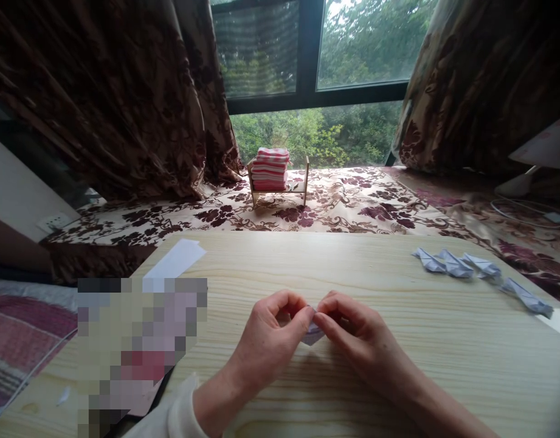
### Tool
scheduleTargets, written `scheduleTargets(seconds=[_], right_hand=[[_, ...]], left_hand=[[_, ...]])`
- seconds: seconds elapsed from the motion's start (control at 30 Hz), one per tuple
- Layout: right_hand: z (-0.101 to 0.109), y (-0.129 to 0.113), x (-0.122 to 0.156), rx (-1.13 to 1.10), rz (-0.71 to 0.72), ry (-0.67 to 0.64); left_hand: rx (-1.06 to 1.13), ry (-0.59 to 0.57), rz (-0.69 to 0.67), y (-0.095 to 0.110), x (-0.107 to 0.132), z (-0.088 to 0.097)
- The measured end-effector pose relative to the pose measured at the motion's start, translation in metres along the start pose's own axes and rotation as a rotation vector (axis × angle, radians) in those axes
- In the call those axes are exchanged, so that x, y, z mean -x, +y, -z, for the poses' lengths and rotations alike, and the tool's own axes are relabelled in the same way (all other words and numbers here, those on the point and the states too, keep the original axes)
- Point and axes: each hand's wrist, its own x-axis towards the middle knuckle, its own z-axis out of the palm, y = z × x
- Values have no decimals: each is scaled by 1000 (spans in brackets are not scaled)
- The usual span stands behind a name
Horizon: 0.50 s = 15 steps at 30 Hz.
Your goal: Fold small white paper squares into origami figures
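Note:
Just above the wooden table (352, 389), a small folded piece of paper (312, 336) is pinched between both hands, pale with a pointed lower end. My left hand (276, 325) closes on its upper left edge with thumb and forefinger. From the other side, my right hand (355, 325) grips it in the same kind of pinch, the fingertips of both hands nearly touching. The fingers cover most of the paper, so its full shape is hidden. At the table's right lie several folded white paper pieces (457, 265) in a slanting row.
White paper strips (177, 261) lie at the table's far left, beside a pixelated area. A paper scrap (63, 396) is at the near left. Beyond the table, a small wooden stand (306, 181) holds folded pink-and-white cloths (270, 170). A lamp (542, 146) stands at the right.

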Motion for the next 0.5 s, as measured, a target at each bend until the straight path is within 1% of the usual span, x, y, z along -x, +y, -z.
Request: scheduleTargets(seconds=[0.17, 0.27, 0.5], right_hand=[[0, -4, 2, 71, -8, -48], [1, -5, 1, 69, -26, -58], [0, -3, -1, 29, -108, 0]], left_hand=[[75, -8, -8, -1, 0, -3], [145, 12, 16, -3, -1, -4], [218, 86, 33, -4, -2, -4]])
